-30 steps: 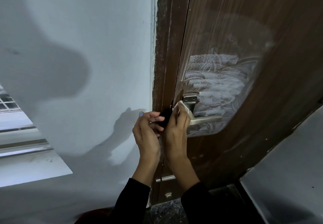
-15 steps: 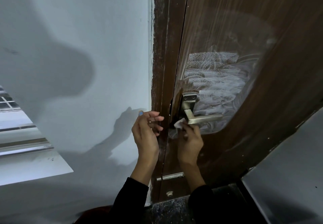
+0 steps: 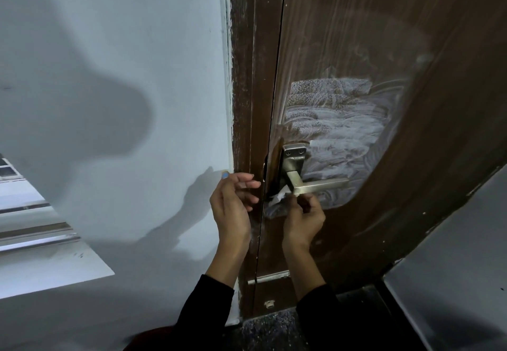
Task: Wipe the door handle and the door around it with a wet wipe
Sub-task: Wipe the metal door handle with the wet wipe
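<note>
Two hands work at one door. The right hand (image 3: 303,220) pinches one white wipe (image 3: 277,196) just under the handle (image 3: 315,184), at its inner end. The left hand (image 3: 233,205) hovers beside the frame (image 3: 244,104), fingers loosely curled, empty. The single lever lies horizontal, pointing right across the smeared door (image 3: 370,49).

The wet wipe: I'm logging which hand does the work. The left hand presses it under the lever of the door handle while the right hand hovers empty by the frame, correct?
The hands are swapped. In the head view the right hand presses the wet wipe under the lever of the door handle, while the left hand hovers empty by the frame.
</note>
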A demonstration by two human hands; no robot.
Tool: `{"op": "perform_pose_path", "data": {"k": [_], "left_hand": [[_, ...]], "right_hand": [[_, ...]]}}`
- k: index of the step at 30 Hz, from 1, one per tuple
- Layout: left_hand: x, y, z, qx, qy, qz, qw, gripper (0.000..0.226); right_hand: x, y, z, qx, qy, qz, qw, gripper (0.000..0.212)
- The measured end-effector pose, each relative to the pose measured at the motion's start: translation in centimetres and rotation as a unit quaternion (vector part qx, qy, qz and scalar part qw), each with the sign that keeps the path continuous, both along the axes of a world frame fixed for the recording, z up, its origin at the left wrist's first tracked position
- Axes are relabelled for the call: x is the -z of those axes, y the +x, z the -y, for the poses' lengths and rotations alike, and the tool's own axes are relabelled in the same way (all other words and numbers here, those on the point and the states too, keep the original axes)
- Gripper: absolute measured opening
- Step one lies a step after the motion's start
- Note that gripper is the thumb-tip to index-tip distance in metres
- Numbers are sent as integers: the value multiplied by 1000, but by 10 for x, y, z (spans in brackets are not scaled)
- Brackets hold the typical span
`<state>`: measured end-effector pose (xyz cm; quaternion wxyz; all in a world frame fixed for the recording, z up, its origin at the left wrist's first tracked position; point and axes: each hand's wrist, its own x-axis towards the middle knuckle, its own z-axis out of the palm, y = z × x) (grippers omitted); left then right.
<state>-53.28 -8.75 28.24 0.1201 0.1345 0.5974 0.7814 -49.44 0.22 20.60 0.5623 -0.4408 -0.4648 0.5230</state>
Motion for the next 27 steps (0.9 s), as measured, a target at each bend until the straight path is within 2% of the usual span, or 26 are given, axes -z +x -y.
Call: {"op": "perform_pose_path", "data": {"k": [4,8,12,15,16,18,20,21,23,25,27], "left_hand": [[0,-1,-3,12,1,-4,1000,45],[2,1,-3,23,-1,0,1000,43],[4,3,-6,26,-4,1,1000,43],[7,5,-9,34,-5,10,999,42],[8,6,-11,39,-6,14,999,42],[10,9,-16,48,-10,21,999,42],[12,16,-21,52,-12,19,998,42],[13,20,-24,52,-13,14,998,41],[14,27,-30,47,-14,-6,999,39],[16,34,-34,36,-18,-31,999,36],[18,39,-37,27,-17,-45,998,35]], "right_hand": [[-8,0,-9,67,-101,-101,987,18],[-8,-9,5,35,-94,-113,989,23],[-2,-15,21,-3,-69,-111,991,40],[-4,-10,10,31,-70,-85,993,21],[-5,-7,7,31,-74,-78,994,24],[-3,2,-3,0,-67,-50,997,28],[-4,13,-10,-63,-57,-7,996,21],[-4,18,-14,-84,-66,-12,994,17],[-8,25,-21,-76,-100,-82,989,14],[-12,27,-24,-66,-106,-126,984,19],[-14,22,-20,-113,-90,-132,981,24]]}}
